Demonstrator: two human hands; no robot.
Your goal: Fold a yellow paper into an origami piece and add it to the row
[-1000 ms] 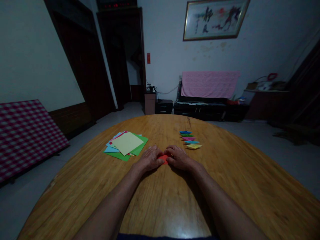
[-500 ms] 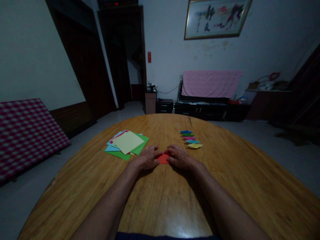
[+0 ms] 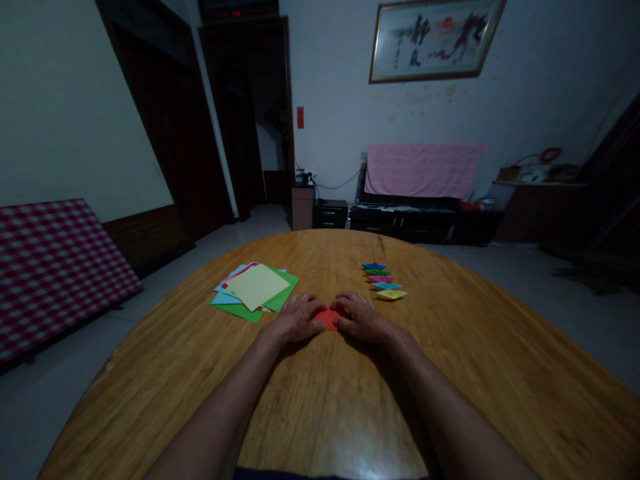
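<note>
A small piece of red paper [image 3: 328, 318] lies on the wooden table between my two hands. My left hand [image 3: 301, 316] grips its left side, thumb toward me and fingers at the far edge. On the right side, my right hand [image 3: 359, 315] holds it in the same way, with the fingertips bent over the paper. Both hands hide the paper's ends, so its full outline cannot be made out. Beyond my right hand stands a row of several small folded paper boats [image 3: 380, 280] in blue, green, pink, light blue and yellow.
A loose stack of coloured paper sheets [image 3: 257, 288], pale yellow on top, lies left of my left hand. The round wooden table [image 3: 320, 400] fills the foreground. Past its far edge are a low black cabinet [image 3: 400, 220] and a pink cloth [image 3: 425, 170].
My left hand slid left a little along the red paper, then back in slightly, so more red shows between the hands than at first. My right hand has hardly moved.
</note>
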